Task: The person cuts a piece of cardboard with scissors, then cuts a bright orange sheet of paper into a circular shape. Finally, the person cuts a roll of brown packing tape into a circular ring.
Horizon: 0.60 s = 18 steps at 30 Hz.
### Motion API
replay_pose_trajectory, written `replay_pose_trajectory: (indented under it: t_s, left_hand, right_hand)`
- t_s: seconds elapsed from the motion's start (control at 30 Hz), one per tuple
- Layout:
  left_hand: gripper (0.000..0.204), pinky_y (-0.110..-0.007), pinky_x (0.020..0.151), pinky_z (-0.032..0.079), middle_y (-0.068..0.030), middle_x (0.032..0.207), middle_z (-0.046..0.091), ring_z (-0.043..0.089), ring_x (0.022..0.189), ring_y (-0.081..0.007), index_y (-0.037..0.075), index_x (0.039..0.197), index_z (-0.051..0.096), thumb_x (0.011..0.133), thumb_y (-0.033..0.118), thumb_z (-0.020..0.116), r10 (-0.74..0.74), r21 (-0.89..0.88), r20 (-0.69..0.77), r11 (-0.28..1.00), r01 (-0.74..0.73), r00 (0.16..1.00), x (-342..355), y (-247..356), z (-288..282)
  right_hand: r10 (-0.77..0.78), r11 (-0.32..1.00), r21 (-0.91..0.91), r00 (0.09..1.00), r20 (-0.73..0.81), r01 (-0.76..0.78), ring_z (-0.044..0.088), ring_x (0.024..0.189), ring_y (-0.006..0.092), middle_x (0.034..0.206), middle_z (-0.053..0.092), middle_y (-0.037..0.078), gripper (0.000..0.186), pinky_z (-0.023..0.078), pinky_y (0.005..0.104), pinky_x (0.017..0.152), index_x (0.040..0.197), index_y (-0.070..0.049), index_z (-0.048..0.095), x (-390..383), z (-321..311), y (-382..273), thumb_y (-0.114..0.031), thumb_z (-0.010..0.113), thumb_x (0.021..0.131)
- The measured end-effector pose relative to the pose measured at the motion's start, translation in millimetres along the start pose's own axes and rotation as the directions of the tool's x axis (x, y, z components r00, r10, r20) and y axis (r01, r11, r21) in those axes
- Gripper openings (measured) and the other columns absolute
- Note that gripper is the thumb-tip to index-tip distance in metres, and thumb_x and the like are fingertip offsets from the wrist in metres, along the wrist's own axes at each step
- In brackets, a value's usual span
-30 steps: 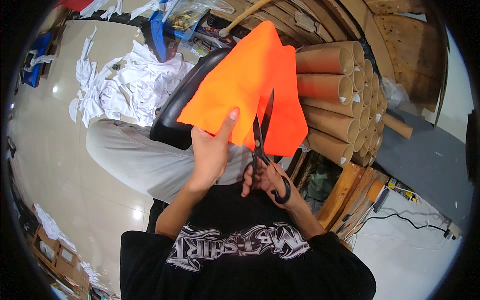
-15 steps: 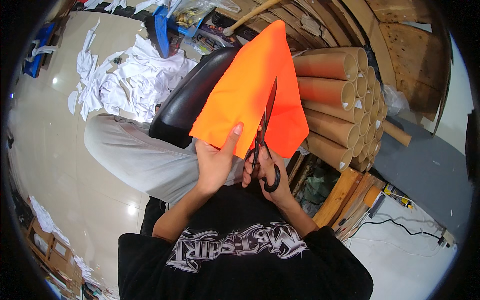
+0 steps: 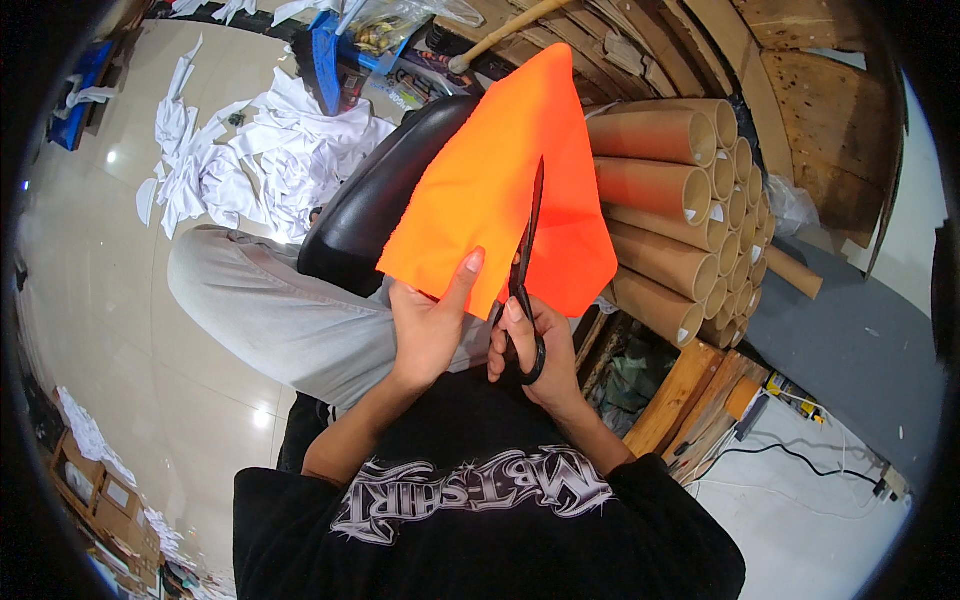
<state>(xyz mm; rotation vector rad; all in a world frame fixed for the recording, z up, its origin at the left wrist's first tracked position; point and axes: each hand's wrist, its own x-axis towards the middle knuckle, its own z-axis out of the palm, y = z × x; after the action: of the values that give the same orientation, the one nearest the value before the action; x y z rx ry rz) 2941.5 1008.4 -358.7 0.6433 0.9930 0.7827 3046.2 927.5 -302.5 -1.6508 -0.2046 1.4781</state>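
A bright orange piece of fabric (image 3: 470, 190) stretches up and away in front of me, over my lap and a black padded seat (image 3: 370, 190). My left hand (image 3: 430, 320) pinches its near edge, thumb on top and fingers underneath. Black scissors (image 3: 532, 230) are in my right hand (image 3: 540, 350), their handles wrapped by my fingers. One long blade lies over the orange fabric, pointing away from me along a slit; the other blade is hidden beneath the cloth. The blades look nearly closed together.
Brown cardboard tubes (image 3: 650, 190) are stacked at the right, beside a grey surface (image 3: 840, 310). White fabric scraps (image 3: 300, 150) lie heaped on the tiled floor at the far left. A wooden stick (image 3: 510, 32) leans at the back. Wooden boards (image 3: 690, 400) stand near my right elbow.
The scissor handles have come together in my right hand, and the upper blade has swung slightly left. My left hand and the fabric have hardly moved.
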Motion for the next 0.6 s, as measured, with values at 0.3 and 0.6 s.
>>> replay_pose_trajectory:
  t_s: [0.3, 0.6]
  left_hand:
    - [0.021, -0.027, 0.086, 0.051, -0.0047, 0.11, 0.07, 0.064, 0.097, -0.0097, -0.003, 0.118, 0.066, 0.097, 0.003, 0.067, -0.029, -0.024, -0.021, 0.999, 0.028, 0.999, -1, -1, 1]
    - [0.026, -0.028, 0.088, 0.051, -0.0052, 0.112, 0.069, 0.064, 0.099, -0.0103, -0.003, 0.121, 0.064, 0.096, 0.004, 0.069, 0.041, -0.053, -0.025, 0.998, -0.042, 0.999, -2, -9, -1]
  right_hand:
    - [0.038, 0.994, 0.097, 0.986, 0.16, -0.053, 0.061, 0.065, 0.0164, 0.076, 0.057, 0.005, 0.032, 0.051, 0.0291, 0.061, 0.102, -0.002, 0.054, -2, -32, -6, -0.033, 0.049, 0.108]
    - [0.276, 0.925, -0.365, 0.848, 0.452, -0.107, 0.063, 0.072, 0.016, 0.087, 0.057, 0.005, 0.046, 0.049, 0.0291, 0.068, 0.105, -0.003, 0.055, 22, -116, -63, -0.049, 0.056, 0.102]
